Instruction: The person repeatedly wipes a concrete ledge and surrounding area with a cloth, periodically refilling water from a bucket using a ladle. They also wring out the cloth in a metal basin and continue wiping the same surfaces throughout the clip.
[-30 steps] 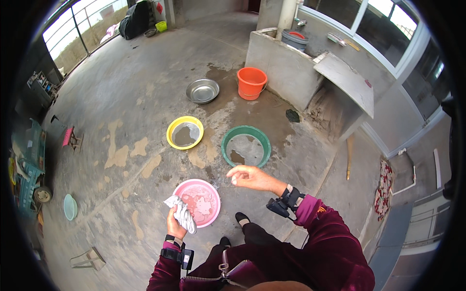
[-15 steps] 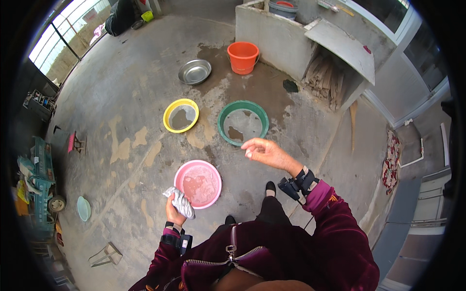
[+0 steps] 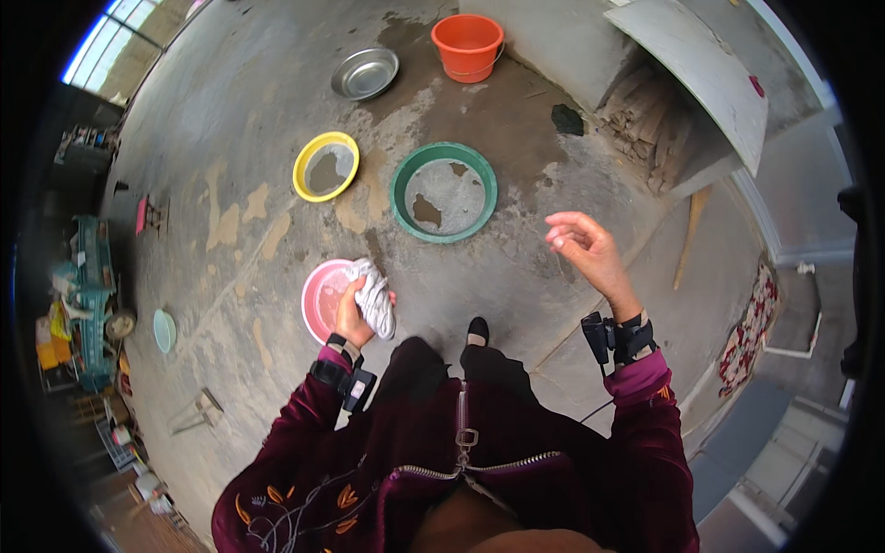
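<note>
A bunched, twisted white-and-grey cloth [image 3: 373, 300] is gripped in my left hand [image 3: 351, 315], in front of the pink basin [image 3: 310, 318]. The cloth and hand hide the right side of that basin, which has cloudy, foamy water in it. My right hand [image 3: 585, 244] is held out over the floor at the right, holding nothing, its fingers loosely bent and apart from the thumb. Nearest to it is the green basin [image 3: 398, 195], to its left, with water and foam inside.
A yellow-rimmed basin [image 3: 300, 175], a steel basin [image 3: 376, 89] and an orange bucket [image 3: 467, 63] stand farther off. At the right, firewood [image 3: 641, 120] lies beneath a slab [image 3: 696, 60]. A small stool [image 3: 205, 405] and a pale green basin [image 3: 165, 330] are at the left.
My left hand has lifted the cloth up and to the right, across the pink basin. My right hand has moved right, away from the green basin. The view has tilted downward.
</note>
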Demonstrator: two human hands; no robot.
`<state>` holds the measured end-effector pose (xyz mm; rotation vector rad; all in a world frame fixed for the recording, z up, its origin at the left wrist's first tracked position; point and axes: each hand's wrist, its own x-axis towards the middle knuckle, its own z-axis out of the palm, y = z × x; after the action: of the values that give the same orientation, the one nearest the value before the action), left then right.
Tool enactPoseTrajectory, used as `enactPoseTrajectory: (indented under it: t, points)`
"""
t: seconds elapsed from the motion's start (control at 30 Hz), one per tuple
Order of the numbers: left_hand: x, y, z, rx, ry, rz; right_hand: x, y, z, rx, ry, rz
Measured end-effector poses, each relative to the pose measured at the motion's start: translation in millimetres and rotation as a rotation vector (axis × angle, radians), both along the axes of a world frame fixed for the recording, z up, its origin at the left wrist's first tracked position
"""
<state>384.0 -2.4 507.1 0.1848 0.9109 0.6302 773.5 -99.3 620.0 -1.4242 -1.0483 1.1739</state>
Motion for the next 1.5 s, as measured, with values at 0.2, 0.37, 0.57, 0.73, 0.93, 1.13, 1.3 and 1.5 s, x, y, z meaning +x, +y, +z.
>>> enactPoseTrajectory:
  t: [0.2, 0.37, 0.57, 0.73, 0.93, 1.13, 1.3, 1.5]
  points:
    - [48, 31, -6, -0.073, 0.055, 0.011, 57, 62, 45, 0.194, 0.114, 0.074]
    - [108, 64, -31, -0.137, 0.102, 0.095, 112, 109, 76, 0.373, 0.014, 0.220]
    - [232, 117, -34, -0.097, -0.005, 0.056, 208, 148, 109, 0.441, -0.079, 0.245]
    - [312, 148, -10, -0.017, 0.017, 0.023, 279, 167, 137, 0.623, -0.028, 0.281]
    - [379, 149, -6, 0.007, -0.009, 0.210, 363, 200, 192, 1.008, 0.069, 0.477]
    - [445, 113, -2, -0.022, 0.001, 0.250, 428, 210, 224, 0.963, 0.038, 0.502]
    - [456, 112, -2, -0.068, 0.026, 0.320, 469, 248, 197, 0.710, -0.259, 0.432]
    - [434, 156, -19, -0.087, 0.045, 0.387, 480, 364, 120, 0.276, -0.251, 0.468]
